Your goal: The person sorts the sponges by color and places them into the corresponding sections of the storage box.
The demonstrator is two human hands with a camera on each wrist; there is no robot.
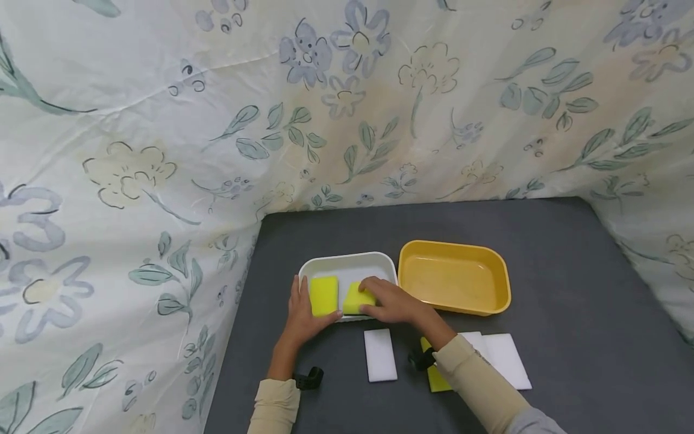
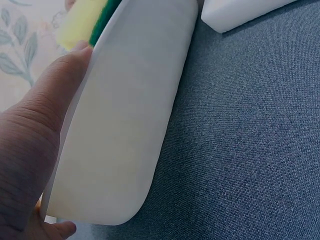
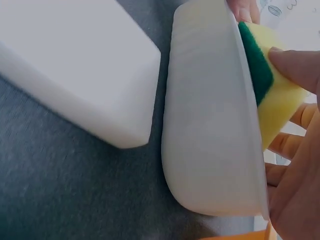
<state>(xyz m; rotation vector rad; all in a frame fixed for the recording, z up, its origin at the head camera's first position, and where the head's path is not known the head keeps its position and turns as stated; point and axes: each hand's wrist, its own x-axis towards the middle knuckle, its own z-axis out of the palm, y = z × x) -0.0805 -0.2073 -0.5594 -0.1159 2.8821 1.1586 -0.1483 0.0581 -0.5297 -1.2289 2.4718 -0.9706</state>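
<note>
A white tray holds two yellow sponges with green scouring undersides. My left hand grips the tray's near left corner, its thumb along the front rim close to the left sponge and its fingers along the left end. At the tray's right side, my right hand pinches the other sponge between thumb and fingers. That sponge is tilted in the right wrist view, its green face toward the front wall. Part of it is hidden behind the fingers in the head view.
To the right stands a yellow tray. A white sponge block lies in front of the white tray. More white blocks and a yellow sponge lie partly under the right forearm. Flowered cloth hangs behind the dark tabletop.
</note>
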